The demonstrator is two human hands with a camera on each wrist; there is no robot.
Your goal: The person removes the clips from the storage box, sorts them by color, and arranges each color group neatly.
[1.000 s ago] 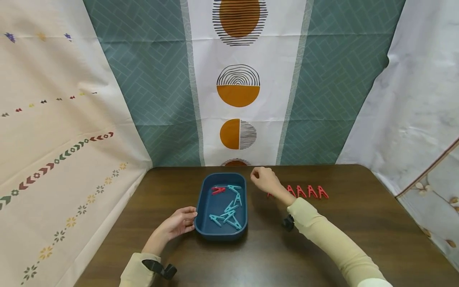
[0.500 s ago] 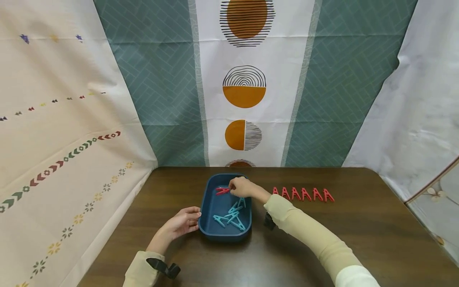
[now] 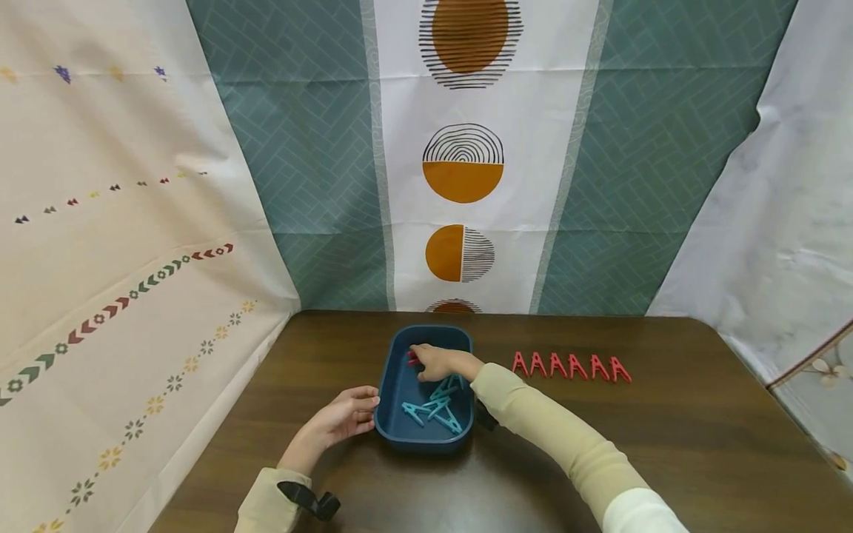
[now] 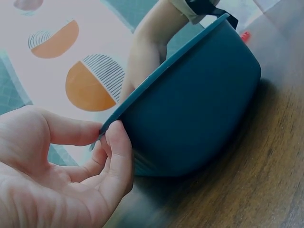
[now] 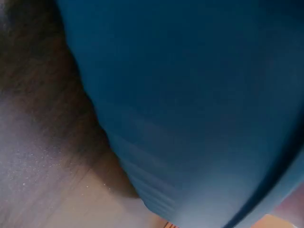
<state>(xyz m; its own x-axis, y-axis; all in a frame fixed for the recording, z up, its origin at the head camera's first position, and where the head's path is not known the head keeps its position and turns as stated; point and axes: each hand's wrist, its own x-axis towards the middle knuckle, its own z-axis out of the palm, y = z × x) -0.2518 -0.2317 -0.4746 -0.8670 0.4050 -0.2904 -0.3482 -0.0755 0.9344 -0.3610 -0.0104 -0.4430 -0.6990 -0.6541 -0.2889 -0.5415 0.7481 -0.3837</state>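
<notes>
A dark blue tray (image 3: 389, 391) sits on the brown table (image 3: 600, 444). My left hand (image 3: 352, 414) holds its left rim, with the thumb on the edge and a finger against the outer wall (image 4: 199, 104). My right hand (image 3: 433, 362) reaches into the tray's far end, its fingertips closed on a red clothespin (image 3: 412, 360) that is mostly hidden under them. Several teal clothespins (image 3: 435, 408) lie in the near half of the tray. The right wrist view shows only the blurred tray wall (image 5: 190, 95) up close.
A row of several red clothespins (image 3: 570, 366) stands on the table right of the tray. Patterned cloth hangs behind (image 3: 463, 185) and on both sides. The table's near edge is below my arms.
My right hand moved left from the row of red clothespins into the tray and came down on the red clothespin. The left hand stayed on the rim.
</notes>
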